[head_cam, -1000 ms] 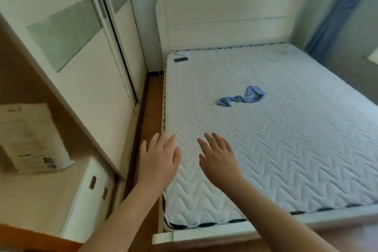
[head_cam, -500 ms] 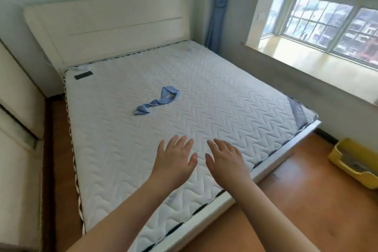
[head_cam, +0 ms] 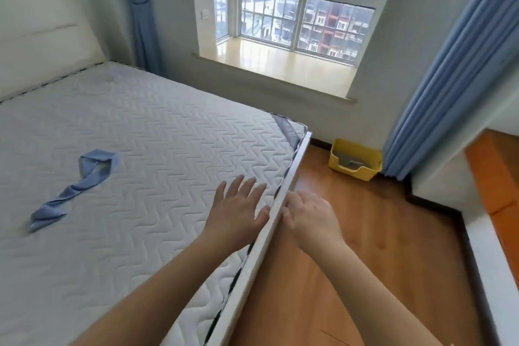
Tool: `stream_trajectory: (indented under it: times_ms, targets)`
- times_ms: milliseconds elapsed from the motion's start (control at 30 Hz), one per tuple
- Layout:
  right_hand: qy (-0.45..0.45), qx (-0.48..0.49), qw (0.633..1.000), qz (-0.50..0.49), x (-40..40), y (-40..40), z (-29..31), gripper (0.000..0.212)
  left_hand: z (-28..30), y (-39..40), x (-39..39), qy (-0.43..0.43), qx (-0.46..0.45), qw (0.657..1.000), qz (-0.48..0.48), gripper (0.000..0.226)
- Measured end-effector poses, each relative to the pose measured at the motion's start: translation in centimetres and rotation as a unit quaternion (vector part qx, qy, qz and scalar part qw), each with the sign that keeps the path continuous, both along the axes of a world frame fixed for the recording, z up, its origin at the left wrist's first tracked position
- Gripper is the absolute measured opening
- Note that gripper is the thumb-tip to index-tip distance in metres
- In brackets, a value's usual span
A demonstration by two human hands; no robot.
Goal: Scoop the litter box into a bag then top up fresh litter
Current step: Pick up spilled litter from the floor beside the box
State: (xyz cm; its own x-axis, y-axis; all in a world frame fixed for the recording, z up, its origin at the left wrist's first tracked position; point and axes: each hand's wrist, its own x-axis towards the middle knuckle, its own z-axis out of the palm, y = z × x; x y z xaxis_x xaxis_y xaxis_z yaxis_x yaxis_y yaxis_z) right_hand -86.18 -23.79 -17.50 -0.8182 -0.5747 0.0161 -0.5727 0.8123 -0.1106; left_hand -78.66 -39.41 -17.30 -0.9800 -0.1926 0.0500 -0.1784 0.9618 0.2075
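A yellow litter box stands on the wooden floor against the wall under the window, beside the blue curtain; grey litter and something grey lie inside it. My left hand is held out flat over the mattress corner, fingers spread, holding nothing. Over the floor just past the bed frame is my right hand, palm down, fingers loosely bent, nothing in it. Both hands are well short of the litter box. No bag or scoop is in view.
A bare white quilted mattress on a white bed frame fills the left side, with a blue cloth strip on it. Wooden floor runs from the bed to the litter box. A blue curtain and a white wall corner stand at the right.
The view has swung right, from the wardrobe and bed to the window and the litter box. My hands stay outstretched; the right one is now over the floor instead of the mattress.
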Motion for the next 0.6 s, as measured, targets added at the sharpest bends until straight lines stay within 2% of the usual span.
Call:
stream_trajectory:
  times_ms: [100, 300, 500, 600]
  targets:
    - [-0.008, 0.015, 0.998, -0.065, -1.9, 3.7, 0.2, 0.043, 0.2, 2.2, -3.6, -0.012, 0.001, 0.998, -0.058, 0.079]
    - [-0.028, 0.023, 0.983, -0.181, -6.3, 12.0, -0.2, 0.050, -0.5, 8.6, -11.3, -0.031, -0.010, 0.988, -0.152, 0.057]
    - [-0.023, 0.007, 0.975, -0.220, -13.3, 19.5, -2.3, 0.050, -0.4, 16.3, -21.7, -0.006, -0.039, 0.977, -0.210, 0.055]
    - [-0.037, 0.001, 0.972, -0.234, -17.7, 22.9, -2.7, 0.050, -0.7, 19.9, -26.5, -0.027, -0.041, 0.975, -0.217, 0.055]
